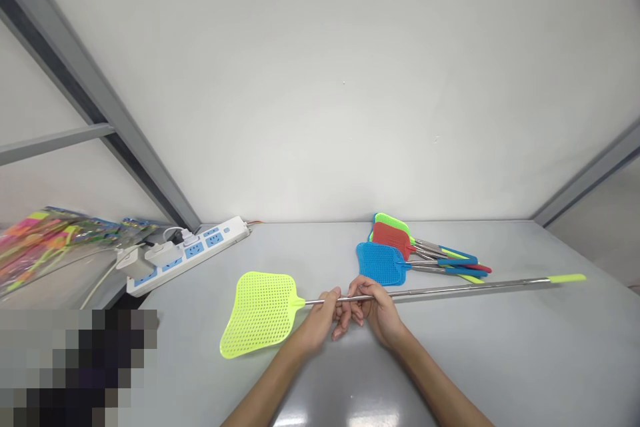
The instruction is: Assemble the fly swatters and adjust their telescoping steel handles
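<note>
A yellow-green fly swatter (263, 312) with a long, drawn-out metal rod lies across the view, its perforated head to the left and its yellow handle grip far to the right. My left hand (320, 319) is closed around the rod close to the head, thumb on top. Just right of it, my right hand (377, 312) also grips the rod, with its fingers curled beneath. The two hands are almost touching, and their fingers partly hide the rod between them.
Behind my right hand lies a pile of shorter fly swatters: a blue one (383, 263), a red one (391, 240) and a green one (395, 221) show. A white power strip (200, 250) with plugged-in chargers sits at back left, beside colourful plastic-wrapped packages (45, 240). A white wall (340, 113) borders the grey table (500, 347).
</note>
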Motion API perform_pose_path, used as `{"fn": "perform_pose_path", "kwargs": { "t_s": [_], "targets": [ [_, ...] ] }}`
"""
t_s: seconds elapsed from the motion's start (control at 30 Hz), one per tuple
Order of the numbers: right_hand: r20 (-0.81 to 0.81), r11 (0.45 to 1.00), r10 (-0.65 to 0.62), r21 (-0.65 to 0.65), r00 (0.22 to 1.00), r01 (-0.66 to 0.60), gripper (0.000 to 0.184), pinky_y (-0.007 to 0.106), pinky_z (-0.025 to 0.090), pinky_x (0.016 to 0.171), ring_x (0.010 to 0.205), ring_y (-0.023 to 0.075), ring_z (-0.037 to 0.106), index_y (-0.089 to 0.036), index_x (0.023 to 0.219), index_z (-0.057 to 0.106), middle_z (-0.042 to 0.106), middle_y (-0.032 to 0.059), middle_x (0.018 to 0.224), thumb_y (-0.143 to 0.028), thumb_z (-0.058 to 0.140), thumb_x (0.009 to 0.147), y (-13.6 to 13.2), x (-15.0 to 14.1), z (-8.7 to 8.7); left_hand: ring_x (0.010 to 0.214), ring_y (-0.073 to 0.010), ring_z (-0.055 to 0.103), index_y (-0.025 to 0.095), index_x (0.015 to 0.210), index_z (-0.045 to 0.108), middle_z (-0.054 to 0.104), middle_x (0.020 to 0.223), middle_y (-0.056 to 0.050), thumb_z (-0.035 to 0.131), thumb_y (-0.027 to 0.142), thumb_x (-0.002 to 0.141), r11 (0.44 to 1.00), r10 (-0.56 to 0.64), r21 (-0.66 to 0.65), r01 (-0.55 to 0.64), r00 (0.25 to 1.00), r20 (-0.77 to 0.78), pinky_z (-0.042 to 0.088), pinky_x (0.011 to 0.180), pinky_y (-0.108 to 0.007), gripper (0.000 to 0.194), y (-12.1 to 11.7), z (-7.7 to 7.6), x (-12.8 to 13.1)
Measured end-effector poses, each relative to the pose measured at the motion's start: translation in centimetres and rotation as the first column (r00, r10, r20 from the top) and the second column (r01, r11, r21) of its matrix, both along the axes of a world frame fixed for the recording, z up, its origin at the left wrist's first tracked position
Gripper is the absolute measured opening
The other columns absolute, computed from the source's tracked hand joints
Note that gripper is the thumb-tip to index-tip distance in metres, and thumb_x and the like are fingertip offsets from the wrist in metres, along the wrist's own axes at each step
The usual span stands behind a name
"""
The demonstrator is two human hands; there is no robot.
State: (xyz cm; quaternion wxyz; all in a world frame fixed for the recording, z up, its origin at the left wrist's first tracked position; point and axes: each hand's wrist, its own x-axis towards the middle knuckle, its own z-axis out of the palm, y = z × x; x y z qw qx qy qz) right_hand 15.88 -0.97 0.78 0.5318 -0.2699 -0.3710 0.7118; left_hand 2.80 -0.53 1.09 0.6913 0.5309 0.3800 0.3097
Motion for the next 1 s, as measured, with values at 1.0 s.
{"fn": "perform_pose_path", "kwargs": {
  "t_s": [1.0],
  "targets": [
    [0.098,0.920,-0.385,-0.041,0.918,0.390,0.041,0.020,0.016,0.033,0.033,0.0049,0.019,-0.018,0.043,0.030,0.020,-0.0078,0.040,-0.038,0.048,0.074,1.9,2.9,0.1,0.042,-0.0085,0.036,0.017,0.062,0.046,0.040,0.049,0.004,0.030,0.053,0.075,0.811,0.575,-0.195,-0.552,0.687,0.445,0.031,0.043,-0.022,0.041,2.1,2.0,-1.7]
  ]
}}
